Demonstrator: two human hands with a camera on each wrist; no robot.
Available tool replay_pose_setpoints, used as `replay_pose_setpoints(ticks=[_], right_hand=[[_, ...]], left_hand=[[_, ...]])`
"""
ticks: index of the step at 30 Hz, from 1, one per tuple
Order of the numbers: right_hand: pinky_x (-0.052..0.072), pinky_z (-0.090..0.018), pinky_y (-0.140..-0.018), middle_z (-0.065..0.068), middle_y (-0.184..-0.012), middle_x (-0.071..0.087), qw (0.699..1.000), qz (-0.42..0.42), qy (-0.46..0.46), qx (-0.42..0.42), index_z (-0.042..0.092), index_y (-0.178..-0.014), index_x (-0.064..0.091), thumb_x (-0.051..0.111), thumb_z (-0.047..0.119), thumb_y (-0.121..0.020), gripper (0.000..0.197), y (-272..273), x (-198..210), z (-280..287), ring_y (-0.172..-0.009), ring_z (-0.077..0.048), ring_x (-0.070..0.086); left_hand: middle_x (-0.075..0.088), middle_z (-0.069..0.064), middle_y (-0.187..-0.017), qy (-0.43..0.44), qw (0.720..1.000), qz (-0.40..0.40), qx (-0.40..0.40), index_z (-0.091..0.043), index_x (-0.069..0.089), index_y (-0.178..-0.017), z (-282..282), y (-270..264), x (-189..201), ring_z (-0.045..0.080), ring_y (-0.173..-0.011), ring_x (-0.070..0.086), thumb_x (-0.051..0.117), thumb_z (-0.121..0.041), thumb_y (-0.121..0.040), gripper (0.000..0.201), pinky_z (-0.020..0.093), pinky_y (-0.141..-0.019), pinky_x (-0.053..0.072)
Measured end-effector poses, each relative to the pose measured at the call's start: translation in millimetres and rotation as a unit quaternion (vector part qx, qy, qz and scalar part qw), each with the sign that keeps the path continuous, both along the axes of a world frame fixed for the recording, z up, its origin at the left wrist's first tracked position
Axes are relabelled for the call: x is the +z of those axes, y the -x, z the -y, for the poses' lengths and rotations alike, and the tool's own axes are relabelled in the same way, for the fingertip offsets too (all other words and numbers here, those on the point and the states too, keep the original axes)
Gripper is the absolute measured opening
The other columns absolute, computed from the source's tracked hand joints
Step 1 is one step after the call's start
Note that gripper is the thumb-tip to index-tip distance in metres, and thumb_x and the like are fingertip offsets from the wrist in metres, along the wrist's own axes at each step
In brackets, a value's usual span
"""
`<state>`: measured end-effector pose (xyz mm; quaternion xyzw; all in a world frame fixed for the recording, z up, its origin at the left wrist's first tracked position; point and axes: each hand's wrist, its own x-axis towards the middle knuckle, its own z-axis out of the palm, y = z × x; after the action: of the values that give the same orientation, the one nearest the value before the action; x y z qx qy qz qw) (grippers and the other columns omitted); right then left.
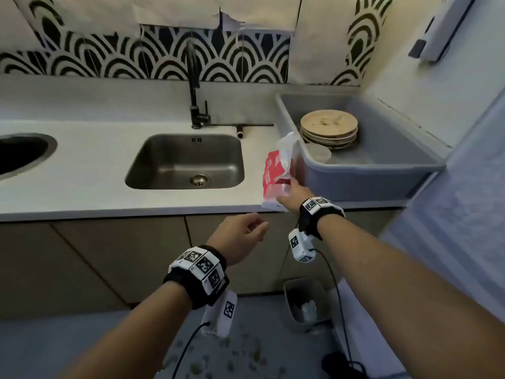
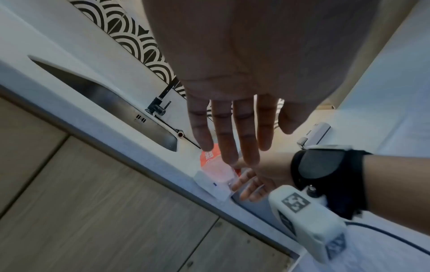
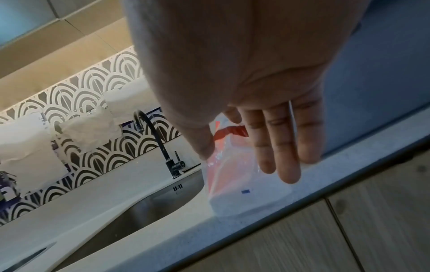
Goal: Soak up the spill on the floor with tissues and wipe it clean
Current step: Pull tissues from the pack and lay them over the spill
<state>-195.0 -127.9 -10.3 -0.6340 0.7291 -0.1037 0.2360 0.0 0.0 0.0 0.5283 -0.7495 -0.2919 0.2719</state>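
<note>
A red and white tissue pack (image 1: 274,170) lies on the white counter at its front edge, beside the grey tub; clear plastic and white tissue stick up from its far end (image 1: 287,144). My right hand (image 1: 289,196) reaches over the pack (image 3: 244,193) with straight fingers (image 3: 279,147) and the thumb on the pack's left side, touching its near end. My left hand (image 1: 250,228) hovers just below the counter edge, holding nothing; its fingers (image 2: 244,128) are spread and straight. The spill (image 1: 218,359) shows as greenish flecks on the grey floor below my arms.
A steel sink (image 1: 185,160) with a black tap (image 1: 195,86) is left of the pack. The grey tub (image 1: 382,165) on the right holds stacked plates (image 1: 329,127). A small bin (image 1: 303,305) stands on the floor by the wooden cabinet doors (image 1: 109,263).
</note>
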Motion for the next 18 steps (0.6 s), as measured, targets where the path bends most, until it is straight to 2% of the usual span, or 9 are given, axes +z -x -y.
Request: replay_pose_setpoints(ticks=[3, 6, 9, 12, 14, 16, 18], right_hand=[[0.044, -0.037, -0.101, -0.017, -0.143, 0.050, 1.000, -0.020, 0.004, -0.004, 0.011, -0.152, 0.027, 0.059, 0.036, -0.092, 0.073, -5, -18, 13, -0.127, -0.036, 0.052], [0.048, -0.037, -0.100, -0.014, -0.135, 0.057, 0.999, -0.023, 0.026, 0.000, 0.019, -0.146, 0.040, 0.063, 0.030, -0.090, 0.061, -10, -35, 22, -0.120, -0.035, 0.057], [0.051, -0.037, -0.090, -0.017, -0.124, 0.063, 0.996, -0.064, 0.056, 0.001, 0.016, -0.136, 0.050, 0.059, 0.025, -0.092, 0.046, -11, -50, 30, -0.109, -0.037, 0.061], [0.047, -0.034, -0.077, -0.018, -0.118, 0.065, 0.995, -0.062, 0.082, 0.009, 0.019, -0.130, 0.059, 0.048, 0.018, -0.099, 0.032, -14, -54, 29, -0.101, -0.036, 0.063], [0.042, -0.033, -0.073, -0.020, -0.114, 0.065, 0.992, -0.059, 0.107, 0.009, 0.017, -0.125, 0.062, 0.045, 0.020, -0.102, 0.029, -14, -52, 20, -0.099, -0.037, 0.063], [0.042, -0.035, -0.072, -0.021, -0.108, 0.065, 0.989, -0.044, 0.142, 0.001, 0.013, -0.116, 0.061, 0.045, 0.024, -0.102, 0.025, -17, -47, 7, -0.096, -0.038, 0.062], [0.043, -0.036, -0.071, -0.021, -0.102, 0.066, 0.984, -0.023, 0.175, 0.000, 0.012, -0.109, 0.061, 0.047, 0.025, -0.100, 0.021, -20, -41, -9, -0.093, -0.038, 0.062]], left_hand=[[0.070, -0.010, -0.076, 0.006, 1.000, 0.001, -0.009, -0.023, 0.065, -0.085, 3, -3, -19, 0.005, -0.069, 0.061, 0.053, -0.038, -0.100, 0.025, 0.029, -0.071, 0.051], [0.070, -0.010, -0.076, 0.009, 1.000, -0.020, -0.016, -0.023, 0.064, -0.084, 5, -6, -40, 0.003, -0.067, 0.060, 0.054, -0.036, -0.099, 0.023, 0.030, -0.072, 0.052], [0.070, -0.009, -0.077, 0.001, 1.000, -0.018, -0.017, -0.022, 0.065, -0.083, 7, -10, -60, 0.004, -0.067, 0.060, 0.054, -0.036, -0.099, 0.024, 0.033, -0.075, 0.053], [0.070, -0.010, -0.076, 0.013, 1.000, -0.014, -0.019, -0.023, 0.064, -0.083, 8, -12, -72, 0.004, -0.067, 0.060, 0.054, -0.037, -0.099, 0.024, 0.035, -0.075, 0.053], [0.070, -0.010, -0.075, 0.033, 0.999, -0.025, -0.001, -0.021, 0.063, -0.080, 11, -11, -76, 0.005, -0.068, 0.061, 0.054, -0.037, -0.099, 0.026, 0.035, -0.074, 0.053], [0.070, -0.009, -0.074, 0.038, 0.996, -0.067, 0.049, -0.020, 0.063, -0.078, 17, -9, -79, 0.008, -0.071, 0.064, 0.055, -0.042, -0.098, 0.031, 0.035, -0.075, 0.053], [0.072, -0.010, -0.078, -0.005, 0.981, -0.159, 0.113, -0.021, 0.067, -0.080, 23, -6, -80, 0.011, -0.078, 0.068, 0.052, -0.055, -0.094, 0.039, 0.038, -0.080, 0.055]])
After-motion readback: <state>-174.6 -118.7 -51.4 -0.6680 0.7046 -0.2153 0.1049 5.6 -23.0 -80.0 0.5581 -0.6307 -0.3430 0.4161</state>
